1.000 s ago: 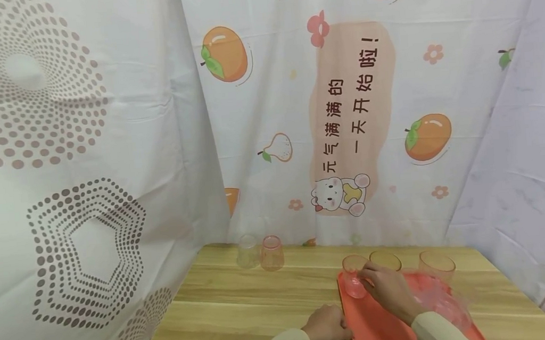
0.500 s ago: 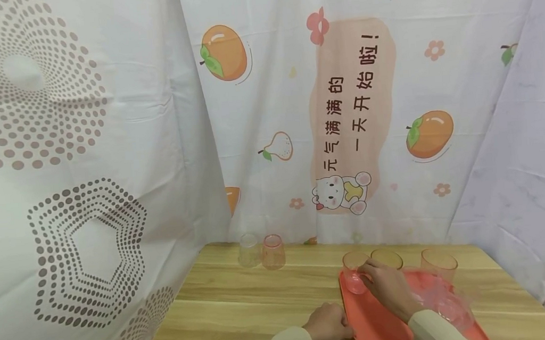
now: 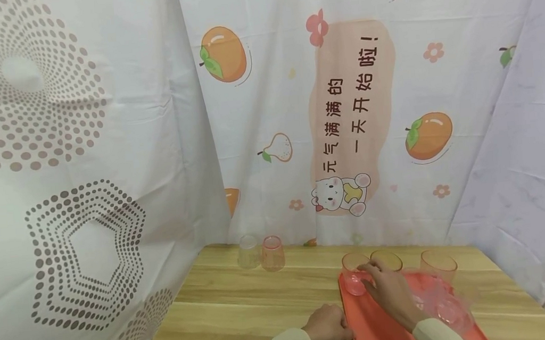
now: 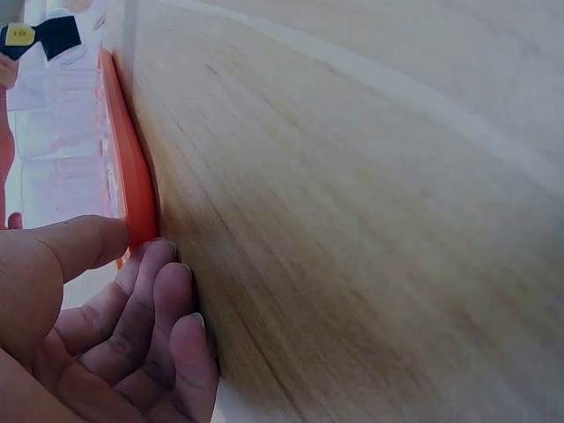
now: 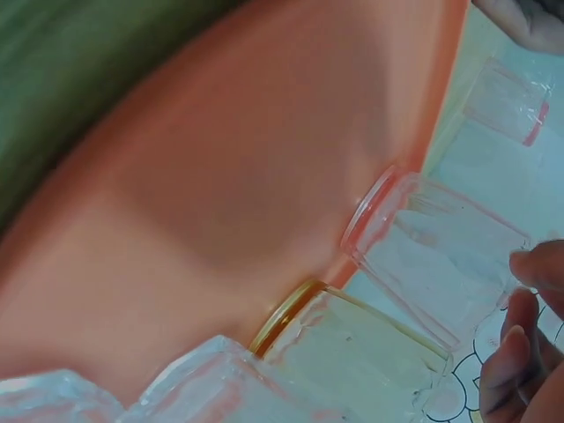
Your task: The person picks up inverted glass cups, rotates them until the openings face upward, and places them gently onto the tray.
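A transparent pink cup [image 3: 355,286] stands upright on the far left corner of the red tray [image 3: 373,322]. My right hand [image 3: 391,291] is at its upper right side, index finger and thumb spread apart with the fingertips right at the rim. In the right wrist view the pink cup [image 5: 436,251] shows its thick base on the tray, beside a yellow cup [image 5: 357,352]. My left hand [image 3: 327,325] pinches the tray's near left edge; in the left wrist view the thumb lies on top of the tray rim [image 4: 134,189] and curled fingers are underneath.
An orange-tinted cup [image 3: 438,266] stands at the tray's far right. Clear pinkish glassware [image 3: 449,308] overlaps the tray's right side. At the back left of the wooden table [image 3: 245,305] are a clear cup [image 3: 248,254] and another pink cup [image 3: 273,255], before a printed curtain [image 3: 266,95].
My right hand's fingers have spread a little at the pink cup, which stays in place. My left hand keeps its hold on the tray edge.
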Demonstrator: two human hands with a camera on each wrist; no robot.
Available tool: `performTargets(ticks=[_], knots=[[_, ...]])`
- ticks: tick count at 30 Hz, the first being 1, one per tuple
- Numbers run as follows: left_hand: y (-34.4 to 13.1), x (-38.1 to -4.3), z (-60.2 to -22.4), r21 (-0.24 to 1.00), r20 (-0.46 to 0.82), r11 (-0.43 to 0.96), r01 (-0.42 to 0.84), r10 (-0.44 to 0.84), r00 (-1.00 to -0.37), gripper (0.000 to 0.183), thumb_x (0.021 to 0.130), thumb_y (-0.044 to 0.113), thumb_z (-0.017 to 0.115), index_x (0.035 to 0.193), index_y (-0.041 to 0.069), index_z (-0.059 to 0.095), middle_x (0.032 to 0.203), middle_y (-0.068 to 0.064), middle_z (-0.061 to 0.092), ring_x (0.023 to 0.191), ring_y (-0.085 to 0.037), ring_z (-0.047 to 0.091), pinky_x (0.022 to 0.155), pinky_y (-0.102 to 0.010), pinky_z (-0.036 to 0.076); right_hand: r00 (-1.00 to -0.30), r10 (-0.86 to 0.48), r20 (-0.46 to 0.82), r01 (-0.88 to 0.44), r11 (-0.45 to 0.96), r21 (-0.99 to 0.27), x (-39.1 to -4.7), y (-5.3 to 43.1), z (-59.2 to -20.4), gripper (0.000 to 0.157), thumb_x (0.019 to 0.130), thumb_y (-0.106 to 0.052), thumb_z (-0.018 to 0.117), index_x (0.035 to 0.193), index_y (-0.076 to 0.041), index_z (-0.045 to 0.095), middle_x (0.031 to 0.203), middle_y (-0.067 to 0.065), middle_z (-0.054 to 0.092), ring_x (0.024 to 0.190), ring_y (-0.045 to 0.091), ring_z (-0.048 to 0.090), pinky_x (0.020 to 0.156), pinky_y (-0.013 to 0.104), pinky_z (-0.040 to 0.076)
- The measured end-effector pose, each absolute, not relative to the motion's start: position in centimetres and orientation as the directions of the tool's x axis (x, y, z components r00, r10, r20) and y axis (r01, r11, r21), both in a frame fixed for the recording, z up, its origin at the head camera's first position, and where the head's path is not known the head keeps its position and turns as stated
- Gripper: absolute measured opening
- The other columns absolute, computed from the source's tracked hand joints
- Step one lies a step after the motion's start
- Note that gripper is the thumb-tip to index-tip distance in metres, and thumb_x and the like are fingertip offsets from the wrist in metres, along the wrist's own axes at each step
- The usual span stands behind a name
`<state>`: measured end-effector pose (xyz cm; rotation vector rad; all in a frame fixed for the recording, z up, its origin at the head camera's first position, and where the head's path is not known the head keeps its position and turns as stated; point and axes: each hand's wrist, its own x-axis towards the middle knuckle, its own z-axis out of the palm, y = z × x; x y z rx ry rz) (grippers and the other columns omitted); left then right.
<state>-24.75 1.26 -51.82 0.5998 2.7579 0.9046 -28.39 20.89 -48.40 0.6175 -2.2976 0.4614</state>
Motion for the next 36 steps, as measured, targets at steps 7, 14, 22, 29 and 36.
performTargets(ticks=[7,14,22,29,36], knots=[[1.0,-24.8,-51.8,0.612,-0.028,0.721,0.324,0.430,-0.903,0.044,0.077,0.028,0.077,0.044,0.016,0.051,0.037,0.011,0.041,0.036,-0.003,0.032,0.037,-0.020,0.024,-0.595,-0.312,0.741,-0.567,0.816,-0.111,-26.9,21.1,-48.5,0.028,0.067,-0.007,0.084,0.087,-0.017,0.066,0.081,-0.005,0.058,0.054,0.001,0.044,0.045,0.018,0.035],[0.8,-24.6,-51.6,0.596,0.002,0.714,0.367,0.456,-0.890,0.040,0.080,0.024,0.075,0.046,0.015,0.055,0.039,0.012,0.040,0.037,-0.003,0.031,0.038,-0.020,0.023,-0.760,-0.374,0.531,-0.550,0.805,-0.221,-25.2,20.7,-48.6,0.021,0.072,-0.013,0.080,0.075,-0.025,0.063,0.071,-0.018,0.053,0.062,-0.002,0.050,0.054,0.020,0.042],[0.8,-24.6,-51.7,0.583,0.030,0.702,0.408,0.483,-0.875,0.035,0.082,0.020,0.072,0.049,0.017,0.059,0.039,0.013,0.044,0.036,-0.001,0.034,0.037,-0.019,0.027,-0.819,-0.481,0.313,-0.572,0.726,-0.382,-23.6,20.6,-49.2,0.014,0.079,-0.017,0.075,0.075,-0.026,0.064,0.069,-0.024,0.053,0.063,-0.005,0.049,0.056,0.023,0.044],[0.7,-24.5,-51.6,0.581,0.025,0.713,0.392,0.466,-0.884,0.035,0.080,0.016,0.071,0.049,0.016,0.057,0.040,0.012,0.042,0.037,-0.003,0.034,0.039,-0.019,0.028,-0.811,-0.535,0.238,-0.578,0.664,-0.474,-22.0,19.4,-48.8,0.011,0.080,-0.028,0.075,0.074,-0.026,0.066,0.069,-0.023,0.056,0.063,-0.005,0.049,0.055,0.022,0.041],[0.7,-24.4,-51.7,0.581,0.028,0.714,0.391,0.463,-0.886,0.036,0.078,0.014,0.071,0.046,0.015,0.053,0.039,0.012,0.037,0.036,-0.004,0.031,0.038,-0.020,0.025,-0.815,-0.552,0.178,-0.562,0.678,-0.473,-21.2,19.1,-48.8,0.009,0.080,-0.030,0.075,0.075,-0.025,0.069,0.071,-0.023,0.057,0.062,-0.005,0.049,0.054,0.022,0.042]])
